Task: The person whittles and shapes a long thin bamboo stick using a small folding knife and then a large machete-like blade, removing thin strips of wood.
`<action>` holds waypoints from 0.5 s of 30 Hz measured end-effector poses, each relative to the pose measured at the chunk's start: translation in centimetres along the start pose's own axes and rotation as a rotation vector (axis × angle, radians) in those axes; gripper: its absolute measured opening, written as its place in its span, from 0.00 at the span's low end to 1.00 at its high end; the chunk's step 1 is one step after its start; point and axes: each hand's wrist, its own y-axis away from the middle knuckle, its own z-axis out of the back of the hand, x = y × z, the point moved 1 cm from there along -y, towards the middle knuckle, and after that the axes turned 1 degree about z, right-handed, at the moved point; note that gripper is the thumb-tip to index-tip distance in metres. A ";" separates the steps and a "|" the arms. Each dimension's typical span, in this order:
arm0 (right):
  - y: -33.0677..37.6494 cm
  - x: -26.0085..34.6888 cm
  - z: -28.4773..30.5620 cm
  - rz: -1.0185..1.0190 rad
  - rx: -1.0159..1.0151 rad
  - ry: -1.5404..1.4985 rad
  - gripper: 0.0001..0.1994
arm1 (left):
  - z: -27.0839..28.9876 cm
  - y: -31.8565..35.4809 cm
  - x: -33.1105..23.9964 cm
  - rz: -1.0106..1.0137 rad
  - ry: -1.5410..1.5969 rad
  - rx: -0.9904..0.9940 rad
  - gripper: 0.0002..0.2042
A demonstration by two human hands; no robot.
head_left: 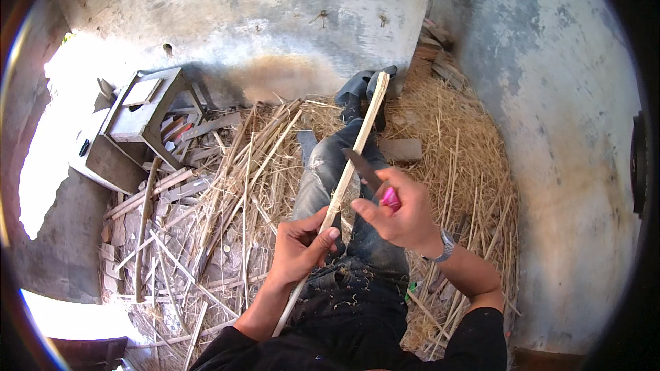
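A long pale split wooden strip (364,130) slants up from my lap, over my legs, to my shoes. My left hand (302,246) is closed round its lower part, with the thumb along it. Closed on a knife with a pink handle (391,198), my right hand (402,213) is to the right of the strip. The dark knife blade (364,170) points up and left, its tip at the strip's edge; whether it touches the wood I cannot tell. A watch (445,245) is on my right wrist.
My outstretched legs in jeans (323,178) lie below the strip. Long sticks (247,165) and wood shavings (447,124) cover the floor on both sides. A wooden stool (148,113) stands at the far left. Worn plaster walls (275,20) close in ahead and at right.
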 end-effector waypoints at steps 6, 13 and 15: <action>0.4 0.0 -1.7 0.015 0.092 -0.008 0.13 | -0.5 -0.1 -0.4 -0.031 -0.221 -0.029 0.24; 0.5 -0.7 -1.8 -0.024 0.252 -0.037 0.08 | 0.2 -0.1 0.0 -0.041 -0.195 0.016 0.24; 0.5 0.0 -1.4 -0.067 0.321 -0.079 0.08 | 0.4 -0.1 0.3 -0.031 -0.144 0.058 0.24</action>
